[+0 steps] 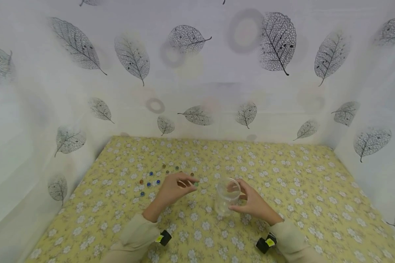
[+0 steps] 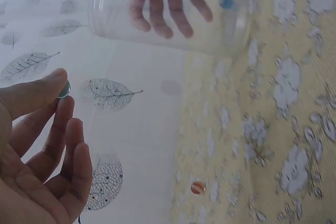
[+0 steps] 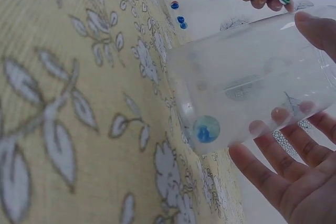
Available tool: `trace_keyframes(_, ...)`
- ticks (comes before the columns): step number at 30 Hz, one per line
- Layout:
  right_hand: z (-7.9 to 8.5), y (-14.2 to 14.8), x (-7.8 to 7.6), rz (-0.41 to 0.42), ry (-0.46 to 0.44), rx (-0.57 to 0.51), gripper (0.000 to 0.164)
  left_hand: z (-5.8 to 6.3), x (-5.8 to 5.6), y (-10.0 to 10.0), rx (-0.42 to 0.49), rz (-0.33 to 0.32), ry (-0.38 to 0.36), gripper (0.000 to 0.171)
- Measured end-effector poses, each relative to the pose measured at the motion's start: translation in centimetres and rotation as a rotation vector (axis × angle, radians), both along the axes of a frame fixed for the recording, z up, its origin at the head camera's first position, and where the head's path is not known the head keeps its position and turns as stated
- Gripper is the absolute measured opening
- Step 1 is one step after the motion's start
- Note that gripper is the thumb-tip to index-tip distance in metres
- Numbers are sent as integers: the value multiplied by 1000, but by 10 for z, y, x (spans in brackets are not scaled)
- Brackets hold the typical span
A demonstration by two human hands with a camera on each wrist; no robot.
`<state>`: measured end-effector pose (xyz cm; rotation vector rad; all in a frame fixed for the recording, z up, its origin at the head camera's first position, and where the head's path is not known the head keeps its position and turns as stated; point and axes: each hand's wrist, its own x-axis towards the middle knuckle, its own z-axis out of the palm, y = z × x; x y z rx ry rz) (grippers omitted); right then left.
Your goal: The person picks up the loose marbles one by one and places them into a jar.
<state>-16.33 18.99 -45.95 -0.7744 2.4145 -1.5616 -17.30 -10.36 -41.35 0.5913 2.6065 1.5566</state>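
Between thumb and forefinger my left hand (image 1: 173, 189) pinches a green glass marble (image 1: 196, 184), held up to the left of a clear jar (image 1: 223, 205). The jar stands upright on the cloth, its round mouth facing up. My right hand (image 1: 256, 205) holds the jar from the right side, thumb on the near side and fingers spread along the far side. One blue marble (image 3: 206, 129) lies inside at the jar's bottom, seen through the wall in the right wrist view. In the left wrist view the pinched marble (image 2: 64, 89) is partly covered by the thumb.
Several loose marbles lie left of the jar, among them a blue one (image 1: 142, 194) and an orange one (image 1: 141, 181). A yellow flowered cloth (image 1: 197, 241) covers the table. White leaf-printed sheets (image 1: 214, 95) close in the back and both sides.
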Motion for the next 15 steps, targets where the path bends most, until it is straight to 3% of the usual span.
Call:
trace_keyframes(8, -3, 0, 1, -18, 1, -24, 65, 10, 3, 18, 18, -43, 43, 21)
trace_keyframes(15, -6, -1, 1, -12, 30, -50, 64, 10, 1, 30, 65, -61, 50, 20)
